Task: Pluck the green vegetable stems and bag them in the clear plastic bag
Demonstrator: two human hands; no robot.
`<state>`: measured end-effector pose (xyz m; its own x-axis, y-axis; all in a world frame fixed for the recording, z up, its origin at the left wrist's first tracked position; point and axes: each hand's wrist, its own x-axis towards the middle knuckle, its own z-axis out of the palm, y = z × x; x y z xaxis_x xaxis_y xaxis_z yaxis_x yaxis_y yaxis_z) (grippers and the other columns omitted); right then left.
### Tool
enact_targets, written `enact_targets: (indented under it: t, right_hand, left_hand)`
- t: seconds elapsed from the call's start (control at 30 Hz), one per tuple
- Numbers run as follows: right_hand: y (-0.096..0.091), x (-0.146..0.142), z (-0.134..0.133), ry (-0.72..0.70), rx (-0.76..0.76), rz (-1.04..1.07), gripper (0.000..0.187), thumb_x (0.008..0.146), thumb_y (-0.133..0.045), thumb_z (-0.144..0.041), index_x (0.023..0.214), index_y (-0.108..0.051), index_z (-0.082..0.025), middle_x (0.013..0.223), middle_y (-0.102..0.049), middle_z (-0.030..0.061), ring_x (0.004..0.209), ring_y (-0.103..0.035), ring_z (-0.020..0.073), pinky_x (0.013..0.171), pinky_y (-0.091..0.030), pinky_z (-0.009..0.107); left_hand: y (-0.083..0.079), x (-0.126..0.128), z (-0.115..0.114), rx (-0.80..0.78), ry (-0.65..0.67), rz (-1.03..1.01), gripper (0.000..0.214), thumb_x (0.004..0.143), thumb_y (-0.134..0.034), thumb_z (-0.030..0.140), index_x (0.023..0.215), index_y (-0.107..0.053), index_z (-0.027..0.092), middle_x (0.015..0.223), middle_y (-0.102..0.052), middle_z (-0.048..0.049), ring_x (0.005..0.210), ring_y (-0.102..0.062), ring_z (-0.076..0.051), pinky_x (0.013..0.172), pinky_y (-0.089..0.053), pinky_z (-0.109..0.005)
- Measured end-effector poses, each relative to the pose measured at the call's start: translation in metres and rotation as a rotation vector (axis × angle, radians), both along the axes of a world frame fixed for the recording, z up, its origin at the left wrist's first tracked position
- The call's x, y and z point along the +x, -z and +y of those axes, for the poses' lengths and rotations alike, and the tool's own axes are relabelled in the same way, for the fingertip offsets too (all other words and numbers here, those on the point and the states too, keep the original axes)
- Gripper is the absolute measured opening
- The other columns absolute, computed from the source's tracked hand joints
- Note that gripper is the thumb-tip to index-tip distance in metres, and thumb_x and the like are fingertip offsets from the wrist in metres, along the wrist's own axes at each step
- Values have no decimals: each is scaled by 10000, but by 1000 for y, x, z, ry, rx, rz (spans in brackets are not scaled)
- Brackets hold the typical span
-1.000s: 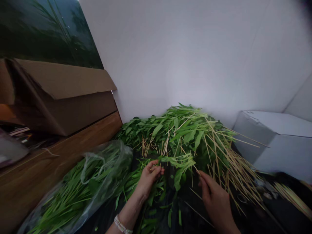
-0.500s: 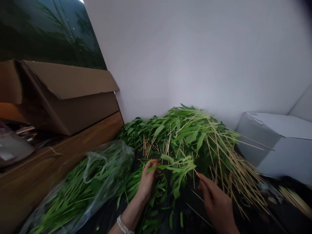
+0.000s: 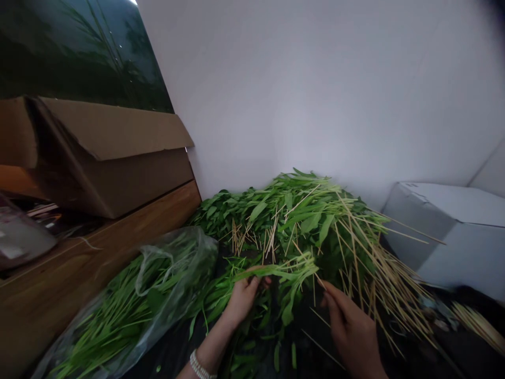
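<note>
At far left a cardboard box [image 3: 110, 158] sits on a wooden ledge [image 3: 98, 263], and neither has moved. Below them a clear plastic bag [image 3: 158, 273] full of green stalks lies as it did a second ago.

The change is at the left hand [image 3: 242, 300], which wears a beaded bracelet [image 3: 199, 366] at the wrist. A second ago its fingers were loosely spread at the edge of the greens. Now they have curled in, thumb against fingers, clamped on the stem end of a leafy sprig [image 3: 288, 273]. The sprig has swung from a droop to nearly level, one long leaf crossing over the knuckles. It stands just in front of the big pile of greens [image 3: 300, 210] and is lifted off the black sheet [image 3: 414, 347]. So the sprig is now gripped by one hand rather than lying loose.

The right hand [image 3: 351, 331] has hardly shifted. Its fingers lie together and point up at the sprig's leafy end and a thin stick there, but I cannot tell whether they pinch anything. Beyond it, pale thin sticks [image 3: 374, 273] fan out of the pile as before, and a white box [image 3: 445, 226] stands at far right.
</note>
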<state>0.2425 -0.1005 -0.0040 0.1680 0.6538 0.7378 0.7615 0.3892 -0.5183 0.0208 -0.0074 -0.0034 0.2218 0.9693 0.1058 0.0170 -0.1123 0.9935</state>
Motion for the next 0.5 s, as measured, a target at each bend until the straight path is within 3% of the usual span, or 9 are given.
enact_targets:
  t: [0.13, 0.3, 0.43, 0.5]
  right_hand:
    - [-1, 0, 1, 40, -21, 25, 257, 939, -452, -264, 1091, -645, -190, 858, -725, 25, 652, -691, 115, 618, -543, 170]
    - [1, -1, 0, 73, -39, 48, 282, 937, -443, -301, 1073, -661, -182, 801, -714, 22, 590, -663, 117, 570, -529, 182]
    - [-2, 2, -1, 139, -93, 149, 307, 931, -450, -347, 1076, -661, -177, 664, -668, -13, 401, -543, 91, 400, -447, 177]
    - [-5, 4, -1, 144, -111, 179, 320, 928, -450, -367, 1069, -665, -176, 643, -657, -15, 386, -522, 91, 385, -431, 182]
  left_hand:
    - [6, 2, -1, -26, 104, 25, 320, 867, -521, 398, 756, -703, 159, 740, -699, -53, 671, -602, -177, 655, -445, -272]
    - [12, 3, 0, -201, 187, -180, 336, 865, -467, 344, 839, -725, 130, 862, -726, -99, 705, -631, -181, 667, -448, -279]
    - [5, 0, 0, -265, 155, -255, 400, 825, -457, 305, 1092, -672, 99, 887, -726, -124, 688, -643, -179, 629, -439, -268]
    - [-3, -2, -4, -252, 220, -234, 452, 757, -501, 230, 1168, -644, 112, 918, -724, -121, 724, -644, -183, 657, -446, -271]
